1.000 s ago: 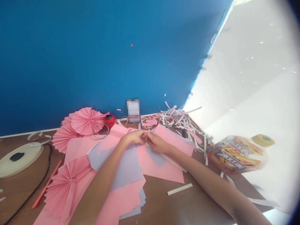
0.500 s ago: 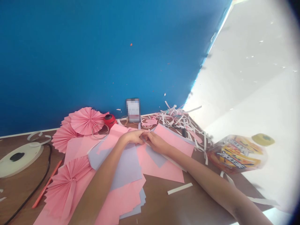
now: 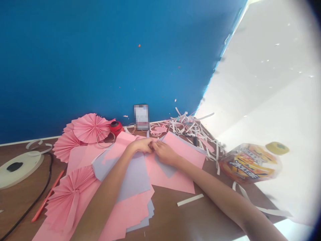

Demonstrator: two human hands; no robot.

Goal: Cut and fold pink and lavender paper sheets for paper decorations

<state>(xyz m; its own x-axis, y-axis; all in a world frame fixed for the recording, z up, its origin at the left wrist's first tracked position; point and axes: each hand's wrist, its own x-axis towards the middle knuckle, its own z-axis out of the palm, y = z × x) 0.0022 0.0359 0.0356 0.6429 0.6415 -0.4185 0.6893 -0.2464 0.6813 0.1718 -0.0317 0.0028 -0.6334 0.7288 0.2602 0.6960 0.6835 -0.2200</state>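
My left hand (image 3: 143,145) and my right hand (image 3: 164,153) meet over the middle of the table, fingertips touching. Both are closed in a pinch; whatever lies between the fingers is hidden. Under my right hand lies a pink paper sheet (image 3: 187,182) with a lavender piece on it. Below my left wrist, a lavender sheet (image 3: 134,179) covers a fanned stack of pink sheets (image 3: 136,212). Folded pink paper fans (image 3: 91,129) rest at the back left, and another pleated fan (image 3: 74,187) lies nearer, beside my left forearm.
A phone (image 3: 141,117) leans on the blue wall. Paper strips (image 3: 185,125) heap at the back right, near a drink bottle (image 3: 250,164). A red round object (image 3: 116,128), a tape ring (image 3: 106,139), a red pen-like stick (image 3: 47,197), a black cable and a white disc (image 3: 27,167) are leftward.
My hands stay together, and the right fingers have curled in closer to the left. A pale strip seen beneath my right hand no longer shows. The whole view has shifted slightly.
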